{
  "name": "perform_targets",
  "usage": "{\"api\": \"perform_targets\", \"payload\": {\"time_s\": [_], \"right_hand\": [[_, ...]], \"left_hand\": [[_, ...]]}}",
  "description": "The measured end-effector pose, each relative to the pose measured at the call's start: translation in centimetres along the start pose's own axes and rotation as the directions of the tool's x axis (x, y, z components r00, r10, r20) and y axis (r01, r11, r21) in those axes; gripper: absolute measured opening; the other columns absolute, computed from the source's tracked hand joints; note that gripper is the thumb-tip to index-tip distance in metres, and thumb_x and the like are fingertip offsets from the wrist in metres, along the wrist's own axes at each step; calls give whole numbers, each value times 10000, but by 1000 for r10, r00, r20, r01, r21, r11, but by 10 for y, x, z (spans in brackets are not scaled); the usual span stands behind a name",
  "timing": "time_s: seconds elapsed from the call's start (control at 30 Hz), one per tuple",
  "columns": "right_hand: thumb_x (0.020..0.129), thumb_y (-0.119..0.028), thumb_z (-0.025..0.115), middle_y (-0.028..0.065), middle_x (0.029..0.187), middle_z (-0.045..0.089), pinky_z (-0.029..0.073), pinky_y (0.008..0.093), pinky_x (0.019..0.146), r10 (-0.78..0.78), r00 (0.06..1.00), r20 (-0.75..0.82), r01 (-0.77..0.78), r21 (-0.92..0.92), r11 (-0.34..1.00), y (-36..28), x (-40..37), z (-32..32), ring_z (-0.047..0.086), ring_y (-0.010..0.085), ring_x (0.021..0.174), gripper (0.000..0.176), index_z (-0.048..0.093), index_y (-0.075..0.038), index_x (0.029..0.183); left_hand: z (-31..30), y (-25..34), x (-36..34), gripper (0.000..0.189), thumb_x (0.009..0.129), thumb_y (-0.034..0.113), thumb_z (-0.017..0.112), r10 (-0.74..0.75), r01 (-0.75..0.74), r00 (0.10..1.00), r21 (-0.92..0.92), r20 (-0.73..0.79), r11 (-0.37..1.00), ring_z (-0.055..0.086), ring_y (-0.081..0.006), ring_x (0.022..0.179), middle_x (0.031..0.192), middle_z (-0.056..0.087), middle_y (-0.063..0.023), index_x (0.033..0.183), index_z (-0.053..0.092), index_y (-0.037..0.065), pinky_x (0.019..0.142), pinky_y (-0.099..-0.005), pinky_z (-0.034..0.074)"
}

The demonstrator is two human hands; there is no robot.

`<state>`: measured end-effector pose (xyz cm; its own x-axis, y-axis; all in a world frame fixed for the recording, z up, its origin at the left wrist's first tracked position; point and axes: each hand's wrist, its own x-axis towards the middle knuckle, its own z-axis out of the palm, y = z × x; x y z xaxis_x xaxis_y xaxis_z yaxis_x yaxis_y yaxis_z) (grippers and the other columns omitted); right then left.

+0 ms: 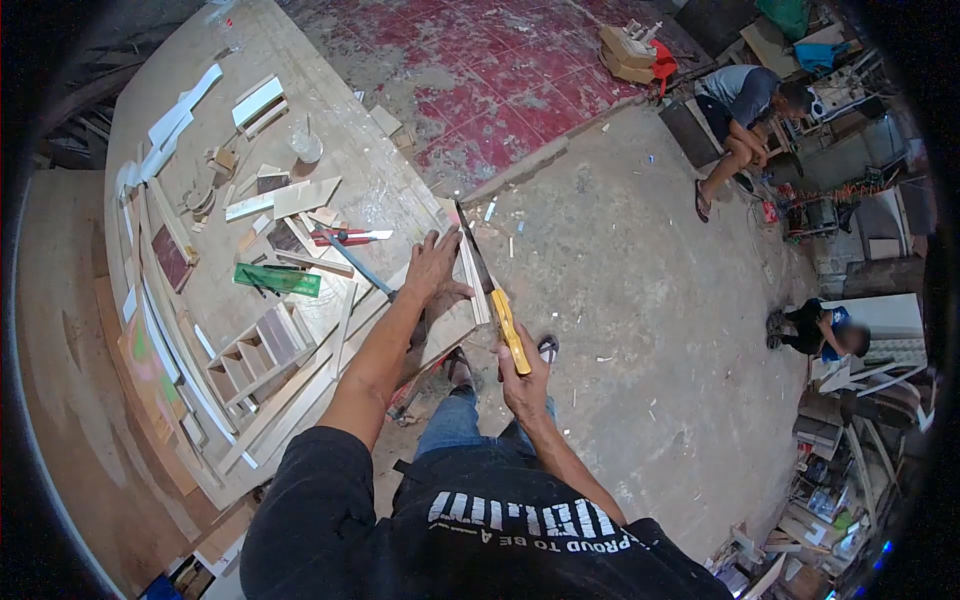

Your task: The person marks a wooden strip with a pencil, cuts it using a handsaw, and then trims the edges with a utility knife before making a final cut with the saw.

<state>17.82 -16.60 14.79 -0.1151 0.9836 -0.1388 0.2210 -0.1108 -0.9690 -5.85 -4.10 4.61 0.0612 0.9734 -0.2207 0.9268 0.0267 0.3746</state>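
My right hand (526,384) is wrapped round the yellow handle (508,325) of a handsaw. Its dark blade (474,242) runs up and away along the right side of a pale wood strip (475,292) at the table's corner. My left hand (434,266) lies on the wood just left of the blade, fingers stretched out and thumb spread toward the strip. Close to that hand, on the tabletop, are a blue-grey rod-like tool (362,265), a red-handled tool with a white tip (350,237) and a green case (277,280).
The worktable (300,90) carries offcuts, a small compartmented wood frame (262,350), a clear plastic cup (307,146) and long strips. Wood scraps dot the concrete floor (640,300). One person (740,105) sits at upper right; another person (825,330) is at the right.
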Motion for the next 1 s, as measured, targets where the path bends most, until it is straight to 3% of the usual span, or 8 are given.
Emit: {"api": "perform_targets", "payload": {"time_s": [0.2, 0.43, 0.5, 0.57, 0.73, 0.8, 0.87, 1.0], "right_hand": [[986, -135, 672, 151, 1061, 740, 550, 293, 803, -14, 1000, -5, 13, -53, 998, -6, -5, 4, 697, 157, 912, 503, 540, 9, 1450], [983, -128, 672, 132, 987, 738, 552, 287, 762, -34, 999, -5, 33, -63, 997, -16, -5, 6, 694, 144, 857, 503, 540, 4, 1450], [983, -125, 672, 130, 970, 734, 550, 284, 748, -30, 1000, -1, 30, -82, 996, -17, -4, 7, 690, 143, 838, 504, 539, 3, 1451], [983, -117, 669, 126, 941, 726, 545, 280, 714, -250, 968, -6, 242, -230, 943, -15, -2, 12, 680, 146, 792, 498, 538, 8, 1448], [984, -107, 663, 143, 1009, 727, 548, 299, 752, -108, 994, -8, 106, -153, 983, -25, -2, 11, 684, 161, 849, 472, 555, 13, 1428], [984, -103, 661, 158, 1064, 731, 551, 303, 795, -42, 999, 2, 42, -145, 989, -14, 1, 6, 691, 169, 905, 465, 561, 15, 1422], [1008, -136, 657, 17, 872, 657, 461, 230, 572, -174, 984, -39, 168, -122, 978, 3, 5, 2, 560, 60, 660, 464, 555, -15, 1444], [1014, -150, 652, 9, 851, 644, 452, 226, 550, -180, 983, -21, 177, -119, 977, 12, 5, -5, 546, 55, 631, 458, 557, -28, 1445]], "left_hand": [[11, -6, 5, 1438, 446, 757, 845, 27, -27, 999, 1, -34, 1000, 298, -467, 1458, 1656, 304, -107, 1571, 296, 50, 1068, -655, 338], [14, -7, 6, 1431, 453, 731, 859, 16, -17, 998, -27, -53, 999, 314, -475, 1445, 1656, 304, -107, 1581, 285, 63, 1056, -653, 334], [13, -7, 7, 1342, 512, 675, 874, 21, -24, 998, -56, -54, 998, 331, -471, 1437, 1627, 360, -106, 1578, 303, 92, 1049, -640, 333], [7, -10, 6, 1224, 597, 603, 863, 5, -7, 1000, -93, -27, 996, 336, -443, 1441, 1632, 364, -63, 1576, 319, 110, 1055, -626, 343], [16, -15, 13, 827, 832, 371, 761, -46, 42, 999, -157, -24, 987, 362, -393, 1431, 1609, 404, -11, 1547, 390, 185, 1049, -588, 357], [32, -20, 21, 620, 914, 333, 641, -97, 42, 985, -342, -143, 939, 373, -415, 1420, 1562, 466, -58, 1497, 458, 235, 1052, -619, 330], [30, -10, 22, 567, 938, 341, 601, -159, 99, 972, -315, -170, 944, 356, -412, 1433, 1577, 447, -49, 1480, 478, 227, 1060, -626, 318], [42, 4, 25, 518, 968, 370, 547, -216, 182, 919, -132, -330, 974, 303, -414, 1465, 1620, 384, -38, 1464, 496, 231, 1084, -644, 272]]}}
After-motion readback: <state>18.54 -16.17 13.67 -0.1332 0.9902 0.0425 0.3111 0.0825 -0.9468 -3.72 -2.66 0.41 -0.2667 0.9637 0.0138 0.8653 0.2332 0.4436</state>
